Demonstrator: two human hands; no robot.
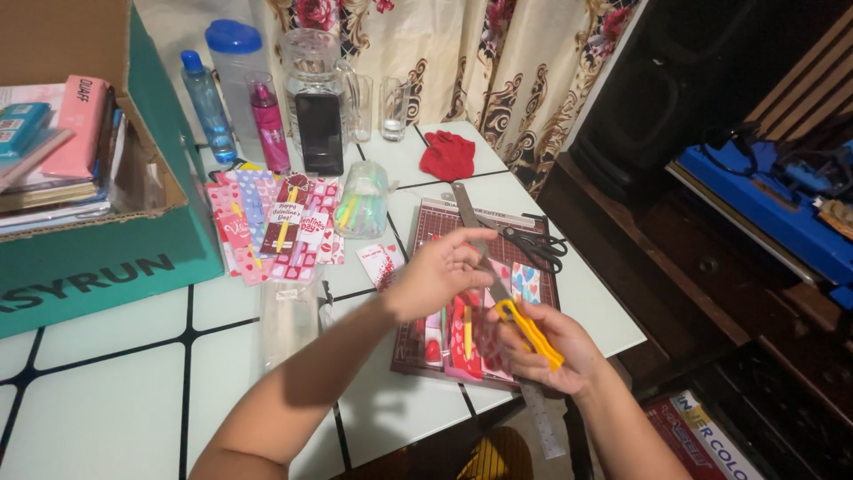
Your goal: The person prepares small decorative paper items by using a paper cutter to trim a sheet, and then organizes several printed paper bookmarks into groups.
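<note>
Head view: a yellow cutter handle (530, 332) was clenched by the right hand (551, 351) over the paper trimmer (426, 347); the left hand (435, 277), fingers released, was held above the trimmer.

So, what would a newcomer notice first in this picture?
Probably the two hands above the dark red paper cutter at the table's front edge: the right hand grips the cutter's yellow handle, and the left hand hovers over it. Next, the bright valentine cards fanned out further left.
</note>
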